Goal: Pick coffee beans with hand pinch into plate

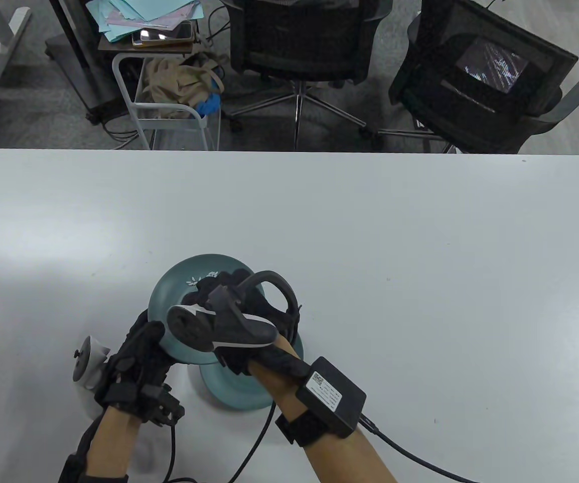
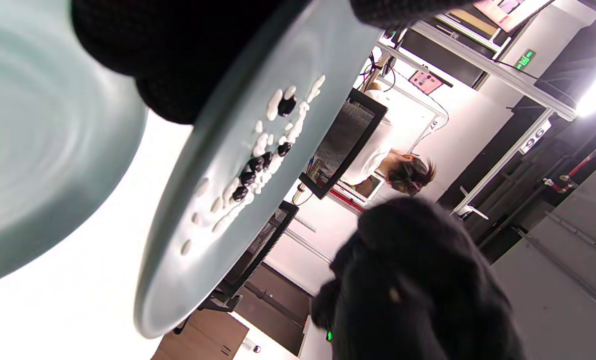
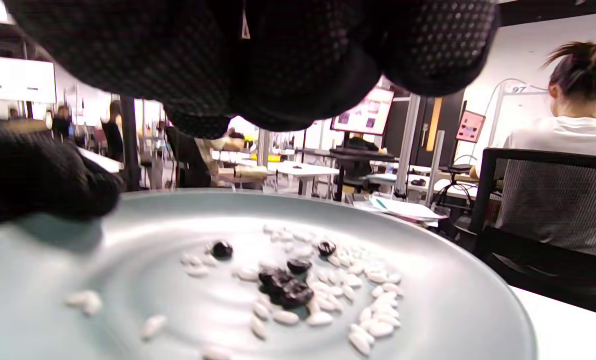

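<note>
Teal plate (image 1: 178, 282) sits near the table's (image 1: 420, 251) front edge in the table view, left hand (image 1: 133, 362) gripping its left rim, right hand (image 1: 249, 322) over it, covering the contents. Second teal plate (image 1: 239, 392) just below. Left wrist view: coffee beans (image 2: 258, 167) among white beans (image 2: 263, 145) on the plate. Right wrist view: fingers (image 3: 278, 65) bunched above the beans; can't tell if they're pinching anything.

Dark beans (image 2: 258, 172) on teal plate (image 2: 188, 260)
</note>
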Motion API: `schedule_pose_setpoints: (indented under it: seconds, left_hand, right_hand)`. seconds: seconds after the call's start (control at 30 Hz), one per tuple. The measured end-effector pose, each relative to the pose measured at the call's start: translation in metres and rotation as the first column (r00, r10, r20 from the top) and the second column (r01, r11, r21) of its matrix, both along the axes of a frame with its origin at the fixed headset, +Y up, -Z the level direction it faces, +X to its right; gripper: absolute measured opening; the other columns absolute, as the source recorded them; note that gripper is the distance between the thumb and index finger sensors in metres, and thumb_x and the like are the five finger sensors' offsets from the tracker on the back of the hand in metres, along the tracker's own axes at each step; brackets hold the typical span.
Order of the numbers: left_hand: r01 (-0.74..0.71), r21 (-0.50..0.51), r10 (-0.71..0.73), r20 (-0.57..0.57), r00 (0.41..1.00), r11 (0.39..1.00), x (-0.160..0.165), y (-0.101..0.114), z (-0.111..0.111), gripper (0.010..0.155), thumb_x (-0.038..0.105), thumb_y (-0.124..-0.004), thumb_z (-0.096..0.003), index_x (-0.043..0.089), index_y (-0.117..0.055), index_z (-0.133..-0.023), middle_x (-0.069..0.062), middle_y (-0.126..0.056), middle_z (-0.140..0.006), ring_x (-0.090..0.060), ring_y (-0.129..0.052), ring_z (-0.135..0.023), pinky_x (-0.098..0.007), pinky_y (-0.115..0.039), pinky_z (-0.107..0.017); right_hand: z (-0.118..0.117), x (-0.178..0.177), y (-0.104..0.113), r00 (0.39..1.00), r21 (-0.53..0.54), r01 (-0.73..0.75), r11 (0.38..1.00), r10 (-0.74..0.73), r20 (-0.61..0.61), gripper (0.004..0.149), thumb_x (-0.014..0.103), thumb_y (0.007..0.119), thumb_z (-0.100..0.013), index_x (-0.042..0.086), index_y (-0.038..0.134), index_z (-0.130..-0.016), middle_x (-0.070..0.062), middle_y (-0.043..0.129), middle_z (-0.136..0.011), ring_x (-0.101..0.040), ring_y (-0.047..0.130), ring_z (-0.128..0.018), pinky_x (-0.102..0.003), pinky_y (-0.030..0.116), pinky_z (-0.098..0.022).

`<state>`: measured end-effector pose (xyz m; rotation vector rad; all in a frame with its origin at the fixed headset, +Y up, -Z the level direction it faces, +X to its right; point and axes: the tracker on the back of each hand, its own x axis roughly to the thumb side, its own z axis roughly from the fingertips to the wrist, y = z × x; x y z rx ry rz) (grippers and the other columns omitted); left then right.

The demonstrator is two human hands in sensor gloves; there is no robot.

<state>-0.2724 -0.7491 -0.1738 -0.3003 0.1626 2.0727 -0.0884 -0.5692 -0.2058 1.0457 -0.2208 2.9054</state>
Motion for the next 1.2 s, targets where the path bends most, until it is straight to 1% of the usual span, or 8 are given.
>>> schedule_pose_setpoints:
  seconds: [0.1,0.33,0.5,0.67,0.7,0.87,1.03,1.2]
  left_hand:
    - [-0.005,0.008,0.005,0.002,1.0,1.0,-0.001,0.001,0.0,0.062,0.037,-0.066,-0.0483,0.021,-0.039,-0.102,-0.012,-0.07,-0.091,-0.037,-0.09,-0.06,-0.043,-0.08,-0.042]
    - [-0.033,0.021,0.032,0.004,0.999,0.999,-0.002,0.002,0.0,0.062,0.038,-0.065,-0.0487,0.023,-0.039,-0.102,-0.011,-0.07,-0.092,-0.037,-0.089,-0.061,-0.043,-0.079,-0.043]
    - [-0.03,0.015,0.031,-0.009,0.999,0.999,-0.006,0.001,-0.001,0.062,0.038,-0.065,-0.0489,0.024,-0.039,-0.103,-0.01,-0.069,-0.092,-0.037,-0.088,-0.061,-0.043,-0.079,-0.044]
    - [-0.032,0.006,0.032,-0.019,0.999,0.999,-0.008,0.0,0.0,0.062,0.039,-0.065,-0.049,0.025,-0.039,-0.103,-0.01,-0.069,-0.092,-0.037,-0.088,-0.061,-0.043,-0.079,-0.044]
    - [-0.032,0.004,0.032,-0.021,0.999,0.999,-0.009,0.0,0.0,0.061,0.039,-0.065,-0.049,0.025,-0.039,-0.103,-0.01,-0.069,-0.092,-0.037,-0.088,-0.061,-0.042,-0.079,-0.044]
    - [-0.032,0.008,0.033,-0.028,0.999,0.999,-0.011,0.002,0.0,0.062,0.04,-0.065,-0.0492,0.025,-0.038,-0.103,-0.01,-0.068,-0.093,-0.036,-0.088,-0.062,-0.042,-0.079,-0.044]
    - [-0.044,0.012,0.045,-0.034,0.998,0.999,-0.013,0.002,0.0,0.062,0.04,-0.065,-0.0493,0.026,-0.038,-0.103,-0.01,-0.068,-0.093,-0.036,-0.088,-0.062,-0.042,-0.078,-0.045]
    - [-0.042,0.007,0.042,-0.038,0.998,0.999,-0.013,0.001,0.0,0.062,0.04,-0.065,-0.0492,0.026,-0.038,-0.103,-0.01,-0.068,-0.093,-0.036,-0.088,-0.062,-0.042,-0.078,-0.045]
  right_hand:
    - [0.013,0.019,0.008,0.994,0.054,0.108,0.993,-0.109,0.013,0.036,0.036,0.085,-0.04,0.025,0.085,-0.074,-0.009,0.094,-0.069,-0.017,0.093,-0.041,-0.051,0.077,-0.047]
    - [0.027,0.058,0.008,0.954,0.08,0.286,0.955,-0.292,0.07,0.037,0.035,0.085,-0.041,0.023,0.083,-0.075,-0.01,0.095,-0.069,-0.018,0.094,-0.042,-0.051,0.078,-0.046]
    - [0.034,0.077,-0.006,0.919,0.062,0.378,0.924,-0.383,0.091,0.036,0.034,0.085,-0.041,0.023,0.083,-0.076,-0.01,0.094,-0.07,-0.018,0.094,-0.043,-0.051,0.078,-0.046]
    - [0.036,0.09,-0.036,0.882,0.007,0.457,0.889,-0.454,0.121,0.036,0.034,0.085,-0.042,0.023,0.083,-0.076,-0.01,0.094,-0.07,-0.019,0.095,-0.043,-0.052,0.077,-0.046]
    - [0.035,0.092,-0.043,0.888,-0.018,0.447,0.894,-0.441,0.132,0.036,0.034,0.086,-0.041,0.022,0.083,-0.076,-0.011,0.094,-0.07,-0.019,0.095,-0.043,-0.052,0.077,-0.046]
    - [0.035,0.101,-0.06,0.911,-0.058,0.39,0.919,-0.376,0.17,0.036,0.034,0.086,-0.041,0.023,0.083,-0.076,-0.01,0.095,-0.07,-0.019,0.095,-0.043,-0.051,0.078,-0.046]
    - [0.033,0.102,-0.07,0.922,-0.078,0.357,0.931,-0.338,0.187,0.036,0.034,0.086,-0.041,0.022,0.083,-0.076,-0.01,0.095,-0.07,-0.019,0.095,-0.042,-0.051,0.078,-0.046]
    - [0.031,0.097,-0.083,0.96,-0.1,0.228,0.968,-0.207,0.19,0.036,0.034,0.086,-0.041,0.023,0.084,-0.075,-0.01,0.096,-0.069,-0.019,0.096,-0.042,-0.051,0.078,-0.046]
